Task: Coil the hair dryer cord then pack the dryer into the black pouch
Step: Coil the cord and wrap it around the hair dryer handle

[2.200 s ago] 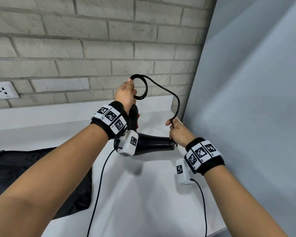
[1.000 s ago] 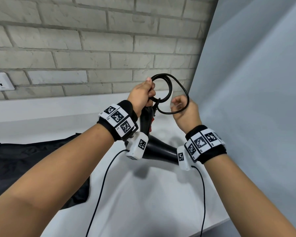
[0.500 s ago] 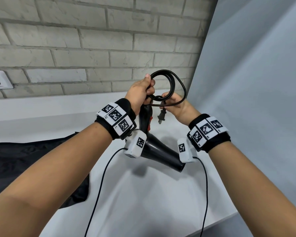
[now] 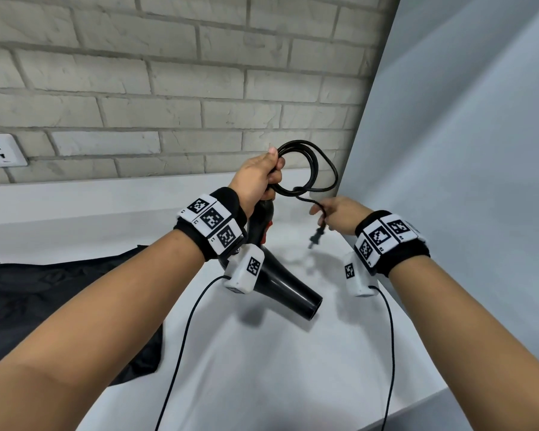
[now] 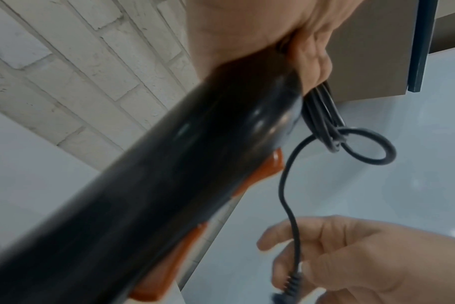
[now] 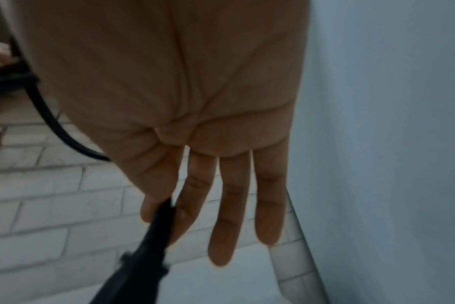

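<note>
My left hand (image 4: 255, 178) grips the upright handle of the black hair dryer (image 4: 280, 284) together with the coiled cord (image 4: 293, 191), and the loops stand up above my fist. The dryer's nozzle points down and right over the counter. In the left wrist view the dryer (image 5: 169, 174) shows orange switches, and the cord bundle (image 5: 322, 115) has one turn of cord looped round it. My right hand (image 4: 336, 213) pinches the cord's free end just above the plug (image 4: 315, 239), which dangles below it. The black pouch (image 4: 44, 306) lies flat at the left.
A white counter (image 4: 262, 384) runs along a brick wall with a wall socket (image 4: 0, 150) at the left. A grey panel (image 4: 464, 150) closes off the right side. Thin wrist-camera cables (image 4: 181, 337) hang from both wrists over the counter.
My right hand has drawn down and to the right, away from the coil, taking the plug end with it. The left hand keeps hold of the handle and coil.
</note>
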`<action>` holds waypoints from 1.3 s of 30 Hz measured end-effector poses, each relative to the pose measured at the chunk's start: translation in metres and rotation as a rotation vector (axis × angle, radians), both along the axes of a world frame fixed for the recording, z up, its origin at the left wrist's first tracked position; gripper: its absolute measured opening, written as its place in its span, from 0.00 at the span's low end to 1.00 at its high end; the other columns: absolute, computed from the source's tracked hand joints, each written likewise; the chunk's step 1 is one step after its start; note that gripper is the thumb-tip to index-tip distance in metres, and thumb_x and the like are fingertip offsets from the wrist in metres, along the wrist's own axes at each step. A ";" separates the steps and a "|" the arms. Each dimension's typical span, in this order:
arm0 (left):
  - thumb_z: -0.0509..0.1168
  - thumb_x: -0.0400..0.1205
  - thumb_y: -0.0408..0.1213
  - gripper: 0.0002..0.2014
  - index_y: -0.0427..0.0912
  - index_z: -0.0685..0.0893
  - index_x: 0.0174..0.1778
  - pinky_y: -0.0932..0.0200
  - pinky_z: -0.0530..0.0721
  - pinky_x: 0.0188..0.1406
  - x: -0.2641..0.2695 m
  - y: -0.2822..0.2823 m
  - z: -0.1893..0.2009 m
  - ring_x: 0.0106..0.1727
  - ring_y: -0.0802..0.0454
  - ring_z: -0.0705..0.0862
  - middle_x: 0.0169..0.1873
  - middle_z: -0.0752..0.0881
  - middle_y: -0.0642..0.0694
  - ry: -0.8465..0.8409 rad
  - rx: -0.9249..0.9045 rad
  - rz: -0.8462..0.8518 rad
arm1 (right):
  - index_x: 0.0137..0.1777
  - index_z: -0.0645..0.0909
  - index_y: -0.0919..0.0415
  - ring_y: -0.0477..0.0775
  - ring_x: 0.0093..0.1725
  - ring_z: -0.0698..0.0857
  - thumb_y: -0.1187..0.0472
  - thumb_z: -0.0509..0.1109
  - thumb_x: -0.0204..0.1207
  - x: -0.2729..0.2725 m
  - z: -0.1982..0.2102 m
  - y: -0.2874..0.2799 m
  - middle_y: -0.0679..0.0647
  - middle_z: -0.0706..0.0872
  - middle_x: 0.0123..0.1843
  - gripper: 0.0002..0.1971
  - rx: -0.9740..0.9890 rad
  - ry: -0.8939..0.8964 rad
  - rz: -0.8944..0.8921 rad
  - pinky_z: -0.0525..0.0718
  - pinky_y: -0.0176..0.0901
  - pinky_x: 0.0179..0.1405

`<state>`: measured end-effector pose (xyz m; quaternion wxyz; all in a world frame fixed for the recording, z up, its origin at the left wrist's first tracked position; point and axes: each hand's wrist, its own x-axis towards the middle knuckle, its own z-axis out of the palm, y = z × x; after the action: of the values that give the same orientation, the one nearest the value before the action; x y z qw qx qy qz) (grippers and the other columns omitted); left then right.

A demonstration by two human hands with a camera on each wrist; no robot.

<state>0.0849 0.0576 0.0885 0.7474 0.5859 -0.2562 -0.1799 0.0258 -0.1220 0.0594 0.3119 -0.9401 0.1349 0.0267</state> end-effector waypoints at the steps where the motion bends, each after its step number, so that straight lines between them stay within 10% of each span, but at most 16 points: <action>1: 0.45 0.88 0.46 0.20 0.44 0.69 0.32 0.71 0.55 0.12 0.000 -0.001 0.000 0.15 0.64 0.58 0.14 0.65 0.59 0.001 -0.001 0.003 | 0.56 0.80 0.53 0.53 0.47 0.78 0.75 0.56 0.73 -0.001 0.003 0.005 0.53 0.82 0.46 0.21 0.042 -0.016 0.042 0.75 0.37 0.40; 10: 0.45 0.88 0.44 0.19 0.44 0.68 0.32 0.69 0.52 0.14 0.001 -0.001 0.004 0.14 0.64 0.56 0.12 0.65 0.58 0.030 -0.042 0.048 | 0.69 0.66 0.52 0.46 0.36 0.86 0.71 0.62 0.54 -0.013 0.039 0.027 0.55 0.81 0.52 0.38 0.689 -0.395 0.052 0.82 0.37 0.32; 18: 0.47 0.88 0.44 0.19 0.44 0.69 0.31 0.70 0.53 0.14 0.002 -0.003 0.001 0.13 0.64 0.57 0.10 0.65 0.58 0.027 -0.047 0.151 | 0.79 0.54 0.61 0.47 0.41 0.80 0.79 0.63 0.74 -0.013 0.031 0.035 0.49 0.72 0.65 0.36 0.480 -0.547 0.117 0.81 0.31 0.34; 24: 0.47 0.88 0.44 0.19 0.44 0.70 0.32 0.70 0.54 0.14 0.000 -0.004 -0.001 0.14 0.64 0.57 0.11 0.65 0.59 0.018 -0.008 0.108 | 0.63 0.72 0.56 0.50 0.37 0.79 0.66 0.81 0.58 -0.007 0.024 0.044 0.51 0.80 0.59 0.33 0.309 -0.707 -0.053 0.83 0.45 0.43; 27: 0.47 0.88 0.46 0.19 0.45 0.70 0.32 0.68 0.54 0.15 -0.003 -0.007 -0.004 0.15 0.63 0.57 0.13 0.65 0.58 -0.017 0.068 0.039 | 0.52 0.65 0.56 0.53 0.43 0.79 0.62 0.83 0.54 -0.004 0.026 0.048 0.53 0.78 0.50 0.32 0.230 -0.692 -0.104 0.82 0.49 0.44; 33: 0.46 0.88 0.44 0.20 0.44 0.69 0.31 0.71 0.57 0.13 -0.010 -0.008 -0.002 0.16 0.63 0.57 0.14 0.64 0.59 -0.009 0.079 -0.084 | 0.62 0.70 0.61 0.45 0.41 0.85 0.70 0.75 0.63 0.001 0.026 0.055 0.56 0.85 0.49 0.27 0.368 -0.762 -0.134 0.86 0.45 0.43; 36: 0.46 0.88 0.45 0.20 0.45 0.70 0.31 0.72 0.57 0.13 -0.009 -0.008 -0.002 0.15 0.63 0.57 0.15 0.64 0.59 0.005 0.064 -0.062 | 0.64 0.72 0.61 0.34 0.42 0.84 0.77 0.60 0.72 -0.001 0.027 0.055 0.45 0.81 0.50 0.21 0.355 -0.793 -0.053 0.82 0.28 0.41; 39: 0.46 0.88 0.45 0.20 0.45 0.70 0.32 0.71 0.57 0.12 -0.006 -0.008 -0.003 0.14 0.64 0.58 0.13 0.65 0.58 0.012 0.038 -0.025 | 0.67 0.68 0.57 0.45 0.47 0.82 0.77 0.58 0.73 -0.006 0.028 0.053 0.50 0.78 0.59 0.24 0.441 -0.699 0.155 0.80 0.36 0.49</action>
<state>0.0790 0.0496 0.0852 0.7354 0.5957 -0.2554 -0.1977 0.0200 -0.0693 0.0871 0.5297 -0.8107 -0.0590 -0.2423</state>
